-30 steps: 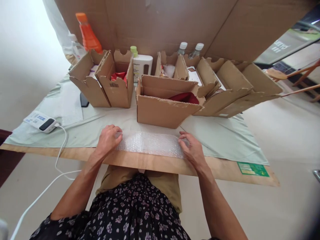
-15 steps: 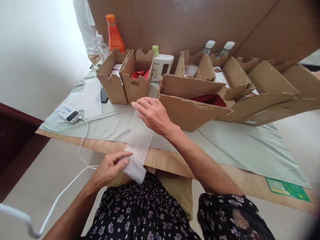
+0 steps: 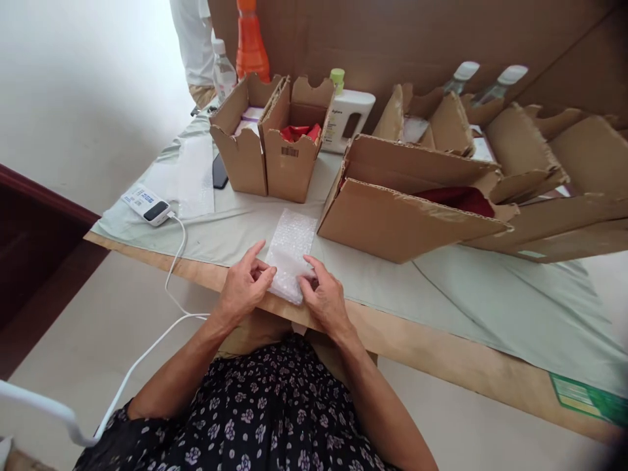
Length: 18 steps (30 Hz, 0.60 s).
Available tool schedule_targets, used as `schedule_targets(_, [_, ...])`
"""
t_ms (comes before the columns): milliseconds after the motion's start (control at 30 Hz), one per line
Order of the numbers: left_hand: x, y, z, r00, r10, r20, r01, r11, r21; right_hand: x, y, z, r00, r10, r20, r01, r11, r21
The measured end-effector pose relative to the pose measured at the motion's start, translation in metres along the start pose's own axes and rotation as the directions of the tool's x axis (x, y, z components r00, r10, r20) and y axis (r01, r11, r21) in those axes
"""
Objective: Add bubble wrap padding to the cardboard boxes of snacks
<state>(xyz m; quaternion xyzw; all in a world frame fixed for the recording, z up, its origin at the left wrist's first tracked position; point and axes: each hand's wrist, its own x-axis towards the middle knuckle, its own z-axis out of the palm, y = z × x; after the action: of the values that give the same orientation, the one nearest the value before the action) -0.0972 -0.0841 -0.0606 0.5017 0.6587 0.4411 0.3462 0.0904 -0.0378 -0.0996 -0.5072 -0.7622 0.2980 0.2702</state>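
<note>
A strip of clear bubble wrap (image 3: 293, 230) lies on the cloth near the table's front edge, its near end folded over into a flat layered packet. Whether anything is inside the folds I cannot tell. My left hand (image 3: 246, 282) grips the packet's left side, thumb and fingers bent at the edge of the film. On the opposite side my right hand (image 3: 324, 294) holds the edge between thumb and index finger. A loose translucent flap spans the gap between both hands.
Cardboard bins (image 3: 289, 167) stand along the back, some holding red items. A wide bin (image 3: 407, 226) is right of the wrap. Leftward lie more bubble wrap (image 3: 196, 176), a phone (image 3: 219, 171) and a white device (image 3: 147, 206) with a cable (image 3: 177, 258). Bottles (image 3: 252, 49) stand behind; a person (image 3: 191, 46) is beyond.
My right hand has come down from the strip's far end to the packet's right side. The packet has moved from over my lap onto the table edge, with my left hand beside it.
</note>
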Motion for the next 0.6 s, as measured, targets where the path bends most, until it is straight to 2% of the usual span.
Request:
schedule_targets(33, [0.000, -0.002, 0.002, 0.991, 0.126, -0.051, -0.119, 0.985, 0.124, 0.007, 0.002, 0.005, 0.999, -0.002, -0.032, -0.001, 0.997, -0.073])
schedule_targets(67, [-0.002, -0.004, 0.002, 0.967, 0.248, -0.052, -0.229, 0.942, 0.245, 0.013, 0.005, 0.007, 0.999, -0.017, -0.049, 0.009, 0.989, -0.146])
schedule_targets(133, [-0.009, -0.013, 0.001, 0.914, 0.395, 0.091, -0.395, 0.819, 0.417, 0.020, 0.011, 0.007, 0.996, -0.056, -0.070, 0.037, 0.968, -0.249])
schedule_targets(200, [-0.016, -0.024, -0.001, 0.877, 0.403, 0.264, -0.481, 0.726, 0.490, 0.017, 0.017, 0.001, 0.990, -0.089, -0.108, 0.053, 0.954, -0.295])
schedule_targets(267, [-0.022, -0.034, -0.003, 0.857, 0.381, 0.348, -0.514, 0.685, 0.516, 0.005, 0.019, -0.008, 0.979, -0.132, -0.153, 0.080, 0.949, -0.304])
schedule_targets(333, [-0.022, -0.042, -0.003, 0.849, 0.393, 0.354, -0.527, 0.672, 0.520, -0.012, 0.017, -0.018, 0.969, -0.212, -0.131, 0.165, 0.940, -0.300])
schedule_targets(467, [-0.013, -0.042, -0.001, 0.851, 0.459, 0.255, -0.524, 0.714, 0.464, -0.033, 0.005, -0.021, 0.928, -0.357, 0.103, 0.371, 0.889, -0.269])
schedule_targets(533, [-0.008, -0.035, -0.001, 0.859, 0.471, 0.203, -0.511, 0.753, 0.416, -0.031, 0.001, -0.015, 0.935, -0.335, 0.116, 0.354, 0.906, -0.231])
schedule_targets(600, [-0.006, -0.027, -0.004, 0.864, 0.464, 0.196, -0.503, 0.789, 0.354, -0.023, 0.000, -0.008, 0.964, -0.262, 0.052, 0.267, 0.952, -0.151])
